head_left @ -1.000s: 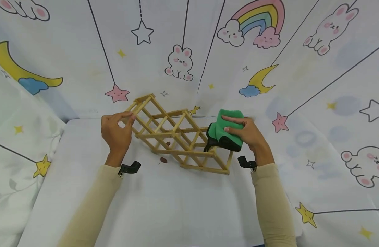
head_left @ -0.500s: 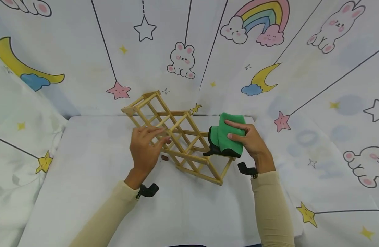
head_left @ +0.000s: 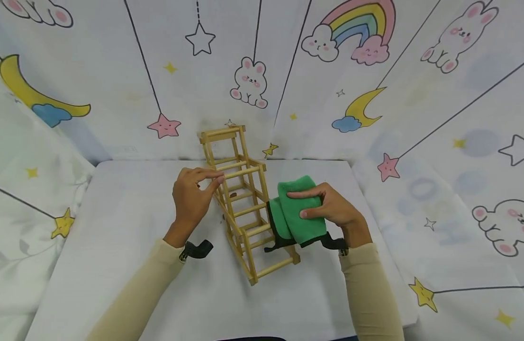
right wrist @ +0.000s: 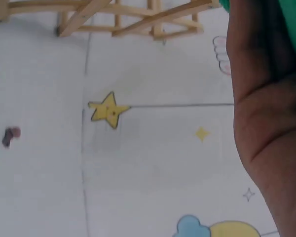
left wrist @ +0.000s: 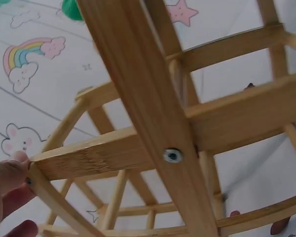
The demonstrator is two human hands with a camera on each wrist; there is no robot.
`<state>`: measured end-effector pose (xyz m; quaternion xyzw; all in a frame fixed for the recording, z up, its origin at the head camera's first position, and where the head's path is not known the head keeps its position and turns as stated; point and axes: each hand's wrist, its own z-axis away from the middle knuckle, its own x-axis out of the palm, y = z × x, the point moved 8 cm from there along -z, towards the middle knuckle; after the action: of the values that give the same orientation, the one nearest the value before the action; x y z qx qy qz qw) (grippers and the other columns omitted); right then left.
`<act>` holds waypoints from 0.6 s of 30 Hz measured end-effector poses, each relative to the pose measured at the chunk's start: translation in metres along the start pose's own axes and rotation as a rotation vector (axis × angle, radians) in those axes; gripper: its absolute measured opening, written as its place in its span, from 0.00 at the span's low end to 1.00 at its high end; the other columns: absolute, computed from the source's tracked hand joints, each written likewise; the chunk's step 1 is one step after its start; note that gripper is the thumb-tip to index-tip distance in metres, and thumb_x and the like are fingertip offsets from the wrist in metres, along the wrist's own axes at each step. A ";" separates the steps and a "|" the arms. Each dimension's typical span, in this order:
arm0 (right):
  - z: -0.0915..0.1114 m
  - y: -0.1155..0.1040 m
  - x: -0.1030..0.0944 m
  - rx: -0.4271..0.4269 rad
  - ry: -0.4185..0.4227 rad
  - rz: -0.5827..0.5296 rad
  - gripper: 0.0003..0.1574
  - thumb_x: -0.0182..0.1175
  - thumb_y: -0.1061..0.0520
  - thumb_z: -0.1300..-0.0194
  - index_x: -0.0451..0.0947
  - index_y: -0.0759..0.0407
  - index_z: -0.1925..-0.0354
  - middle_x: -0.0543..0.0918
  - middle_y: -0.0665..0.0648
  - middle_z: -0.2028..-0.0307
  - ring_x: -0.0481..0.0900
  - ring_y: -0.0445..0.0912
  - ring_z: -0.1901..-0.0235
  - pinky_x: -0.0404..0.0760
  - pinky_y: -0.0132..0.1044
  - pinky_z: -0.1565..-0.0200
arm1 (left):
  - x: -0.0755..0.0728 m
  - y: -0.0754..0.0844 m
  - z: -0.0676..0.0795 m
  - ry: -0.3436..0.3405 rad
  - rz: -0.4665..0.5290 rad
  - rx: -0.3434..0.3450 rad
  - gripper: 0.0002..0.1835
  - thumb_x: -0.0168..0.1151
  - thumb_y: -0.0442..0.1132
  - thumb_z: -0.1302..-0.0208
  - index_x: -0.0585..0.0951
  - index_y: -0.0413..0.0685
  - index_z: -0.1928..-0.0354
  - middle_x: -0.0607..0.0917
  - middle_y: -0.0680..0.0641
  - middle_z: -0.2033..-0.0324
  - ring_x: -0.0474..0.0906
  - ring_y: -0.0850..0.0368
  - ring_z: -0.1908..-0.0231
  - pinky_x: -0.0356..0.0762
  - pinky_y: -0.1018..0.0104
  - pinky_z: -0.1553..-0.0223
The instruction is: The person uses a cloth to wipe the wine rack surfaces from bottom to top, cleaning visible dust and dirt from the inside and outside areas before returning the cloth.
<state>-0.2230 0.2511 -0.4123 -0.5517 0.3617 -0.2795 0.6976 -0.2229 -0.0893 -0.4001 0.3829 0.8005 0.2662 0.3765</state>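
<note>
A wooden slatted rack [head_left: 247, 229] with round dowels stands tilted on the white table in the head view. My left hand [head_left: 191, 199] pinches one of its corners between thumb and fingers; in the left wrist view the fingertips [left wrist: 19, 165] touch that corner, beside a bar with a screw head. A folded green cloth [head_left: 302, 213] with black edging is in my right hand [head_left: 338, 208], fingers on top of it. The cloth overlaps the rack's right side in the head view, and whether it touches the wood I cannot tell.
Small dark brown pieces lie on the white table [head_left: 138, 246], one brown piece [head_left: 233, 194] showing through the rack and another brown piece [right wrist: 10, 136] in the right wrist view. A printed cloth backdrop [head_left: 287, 94] rises behind the table.
The rack has swung round, its near end moving left and toward me. My left hand has moved from the far end to a middle corner. My right hand has lowered with the cloth.
</note>
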 end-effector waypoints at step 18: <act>-0.126 -0.015 0.003 -0.134 0.258 -0.079 0.34 0.72 0.59 0.29 0.79 0.42 0.29 0.71 0.56 0.23 0.75 0.56 0.28 0.85 0.45 0.39 | -0.001 0.056 0.080 -0.330 0.189 0.070 0.09 0.83 0.48 0.41 0.94 0.63 0.58 0.91 0.62 0.58 0.74 0.64 0.55 0.75 0.63 0.53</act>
<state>-0.3235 0.1736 -0.4145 -0.5704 0.4440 -0.3506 0.5955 -0.1347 -0.0477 -0.4052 0.5078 0.6972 0.2059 0.4622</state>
